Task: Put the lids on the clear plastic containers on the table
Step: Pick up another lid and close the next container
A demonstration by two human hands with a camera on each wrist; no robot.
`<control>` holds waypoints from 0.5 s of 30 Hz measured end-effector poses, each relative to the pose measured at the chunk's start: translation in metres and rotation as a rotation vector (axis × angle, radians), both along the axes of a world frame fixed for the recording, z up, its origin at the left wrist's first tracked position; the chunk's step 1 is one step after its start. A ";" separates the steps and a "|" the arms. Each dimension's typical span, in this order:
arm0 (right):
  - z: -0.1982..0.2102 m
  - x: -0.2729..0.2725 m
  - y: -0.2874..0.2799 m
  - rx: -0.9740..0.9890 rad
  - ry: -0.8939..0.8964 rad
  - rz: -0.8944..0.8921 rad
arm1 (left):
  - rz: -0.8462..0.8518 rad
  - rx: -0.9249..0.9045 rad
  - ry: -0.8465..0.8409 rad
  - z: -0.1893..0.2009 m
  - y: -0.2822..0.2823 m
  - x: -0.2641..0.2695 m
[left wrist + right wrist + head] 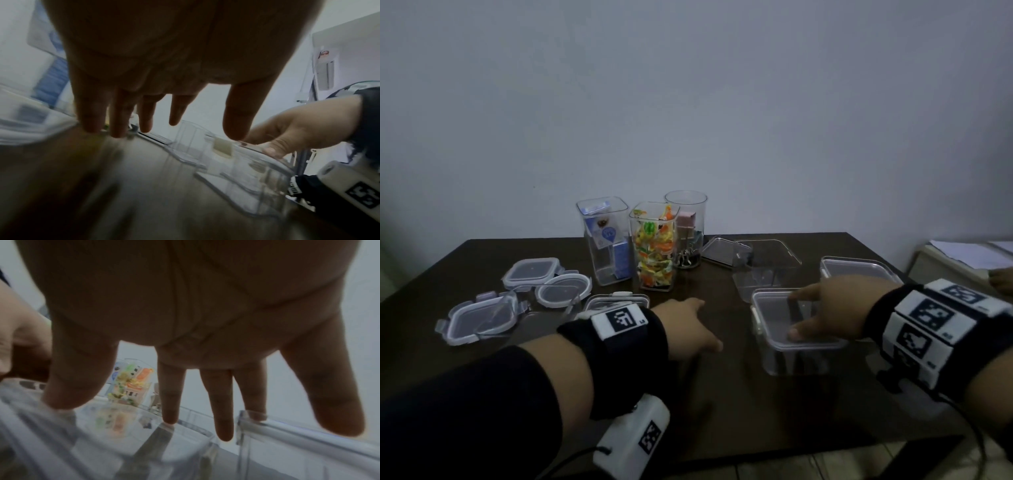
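Lidded clear rectangular plastic box (pixel 791 329), near the dark worktop (pixel 722 394) front, is pressed by the right hand (pixel 825 308) with spread fingers (pixel 170 402), probably seating it. Left hand (pixel 688 329) hovers loose, nothing held, likely headed for the spare lids (pixel 482 315).

Looking like a plain office or home room: dark wooden table (pixel 482 260) sitting against a bare white wall (pixel 688 102), paper stack (pixel 969 255) lying at right.
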State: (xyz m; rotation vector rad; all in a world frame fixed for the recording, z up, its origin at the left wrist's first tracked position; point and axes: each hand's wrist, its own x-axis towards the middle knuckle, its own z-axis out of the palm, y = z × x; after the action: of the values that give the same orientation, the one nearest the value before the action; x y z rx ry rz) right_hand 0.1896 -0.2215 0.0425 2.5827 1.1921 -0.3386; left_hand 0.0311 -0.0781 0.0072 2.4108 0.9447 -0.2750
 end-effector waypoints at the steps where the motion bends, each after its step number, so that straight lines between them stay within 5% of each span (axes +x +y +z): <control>1: 0.001 0.004 -0.003 -0.005 -0.009 -0.012 | 0.014 0.009 0.021 0.000 0.005 -0.005; 12: 0.013 0.036 -0.012 -0.037 -0.057 -0.093 | 0.054 0.020 0.049 -0.008 0.025 -0.024; 15: 0.025 0.030 0.009 0.088 -0.105 -0.009 | 0.054 0.017 0.039 -0.011 0.028 -0.023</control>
State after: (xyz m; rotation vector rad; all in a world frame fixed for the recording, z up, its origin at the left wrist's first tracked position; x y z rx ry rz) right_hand 0.2195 -0.2127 0.0674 2.6451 1.1834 -0.1532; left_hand 0.0083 -0.0503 -0.0033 2.3997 1.0315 -0.2965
